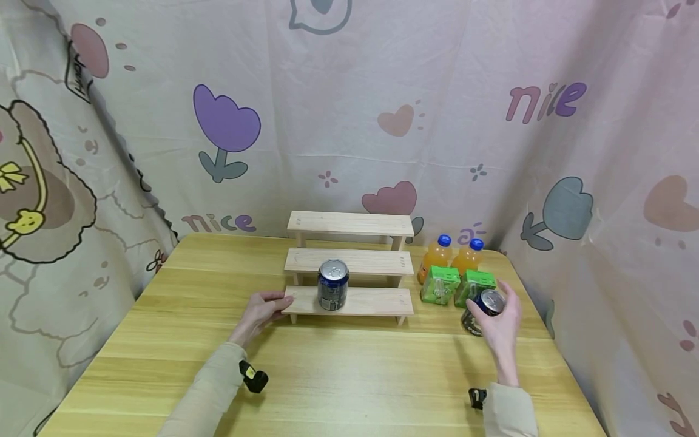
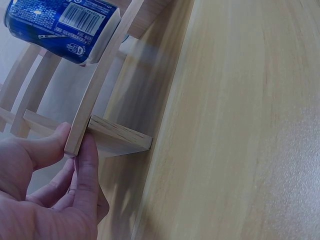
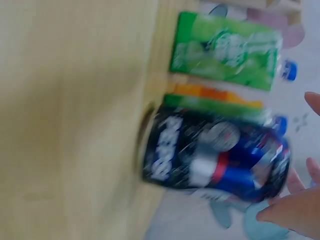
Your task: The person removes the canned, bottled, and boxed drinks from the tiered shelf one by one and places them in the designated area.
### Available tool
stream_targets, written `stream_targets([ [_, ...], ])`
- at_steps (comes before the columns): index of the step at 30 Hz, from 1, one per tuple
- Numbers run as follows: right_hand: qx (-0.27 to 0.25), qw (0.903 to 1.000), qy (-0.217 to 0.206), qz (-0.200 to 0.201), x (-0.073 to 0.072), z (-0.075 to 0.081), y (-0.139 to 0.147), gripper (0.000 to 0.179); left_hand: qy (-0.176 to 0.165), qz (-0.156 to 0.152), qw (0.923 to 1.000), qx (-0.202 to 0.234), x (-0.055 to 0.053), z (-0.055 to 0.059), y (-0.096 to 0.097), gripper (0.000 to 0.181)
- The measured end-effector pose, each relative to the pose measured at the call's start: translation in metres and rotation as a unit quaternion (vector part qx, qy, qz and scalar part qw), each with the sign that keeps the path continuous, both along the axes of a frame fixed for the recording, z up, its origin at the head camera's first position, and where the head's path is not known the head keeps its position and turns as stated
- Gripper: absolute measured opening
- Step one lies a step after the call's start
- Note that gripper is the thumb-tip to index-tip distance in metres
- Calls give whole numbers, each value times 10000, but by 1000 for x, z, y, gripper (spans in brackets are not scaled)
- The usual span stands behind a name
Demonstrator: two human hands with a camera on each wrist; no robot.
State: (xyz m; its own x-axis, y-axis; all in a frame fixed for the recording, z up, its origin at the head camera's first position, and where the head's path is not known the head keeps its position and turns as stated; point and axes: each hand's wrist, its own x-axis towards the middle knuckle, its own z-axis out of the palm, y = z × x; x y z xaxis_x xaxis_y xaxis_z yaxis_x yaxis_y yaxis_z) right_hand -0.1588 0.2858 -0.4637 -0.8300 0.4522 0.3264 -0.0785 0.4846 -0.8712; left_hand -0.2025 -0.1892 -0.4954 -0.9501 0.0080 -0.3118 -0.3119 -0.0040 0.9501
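In the head view, my left hand (image 1: 264,308) pinches the left end of the bottom step of a three-step wooden rack (image 1: 377,301), thumb on top and fingers underneath. A blue soda can (image 1: 333,285) stands on that step; its barcode side shows in the left wrist view. On the right, my right hand (image 1: 503,325) is around the upper part of a second soda can (image 1: 472,323), dark blue with a Pepsi label. The right wrist view, blurred, shows a gap between the thumb (image 3: 313,102) and this can, with the other fingers close beside it.
Two green juice boxes (image 1: 440,285) stand behind the second can, with two orange drink bottles (image 1: 435,258) with blue caps behind them. Everything stands on a wooden table (image 1: 349,376). A printed curtain (image 1: 327,109) hangs behind and at both sides.
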Motion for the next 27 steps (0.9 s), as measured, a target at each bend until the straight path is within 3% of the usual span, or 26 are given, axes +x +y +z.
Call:
stream_targets([
  [8,579,9948,547,630,-7,19,-32,70,-54,55,9999,-64,0,1,2,45],
  [17,327,9843,605,1629,-15,43,-81,67,-62,20,10000,-46,0,2,1,45],
  [27,342,9618,674,2630,-24,48,-132,66,-23,14,10000,44,0,1,1,48],
])
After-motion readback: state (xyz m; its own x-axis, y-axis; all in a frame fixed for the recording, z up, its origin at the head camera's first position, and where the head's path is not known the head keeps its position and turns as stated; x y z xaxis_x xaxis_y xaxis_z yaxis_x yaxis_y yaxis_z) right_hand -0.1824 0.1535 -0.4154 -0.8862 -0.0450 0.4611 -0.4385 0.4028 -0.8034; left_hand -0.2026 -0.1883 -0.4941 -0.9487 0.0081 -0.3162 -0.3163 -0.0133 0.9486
